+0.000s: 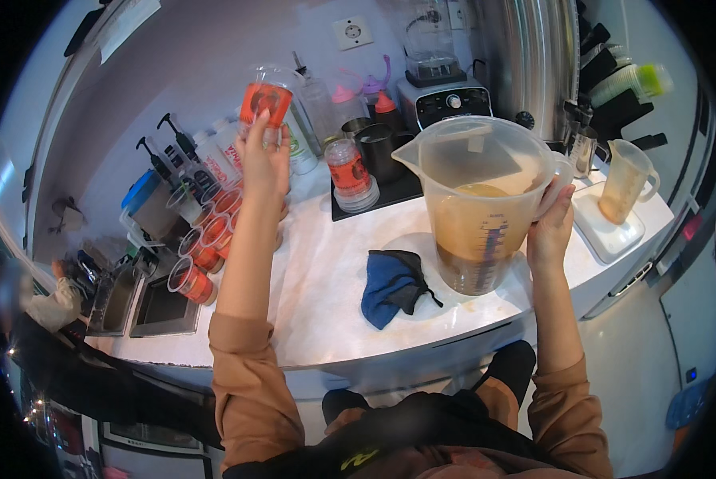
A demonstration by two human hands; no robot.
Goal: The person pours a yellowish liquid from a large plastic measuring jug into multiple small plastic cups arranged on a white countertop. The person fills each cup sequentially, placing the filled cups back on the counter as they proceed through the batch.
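Raised over the back of the counter, my left hand (264, 146) grips a clear plastic cup with a red printed band (266, 103). My right hand (550, 230) holds the handle of a large translucent measuring jug (483, 233), part filled with a light brown liquid. A blue and black cloth (392, 287) lies on the counter left of the jug. Behind the cloth, a stack of red-banded plastic cups (350, 170) stands upside down on a black mat (401, 193). Several more red-banded cups (193, 281) stand upright in rows left of my forearm, partly hidden by it.
A blender (444, 99) and squeeze bottles (385, 108) stand along the wall. At the right, a smaller measuring jug (624, 185) rests on a white scale (610, 239). Sinks (166, 305) lie at the left, where another person's sleeve (55, 305) shows.
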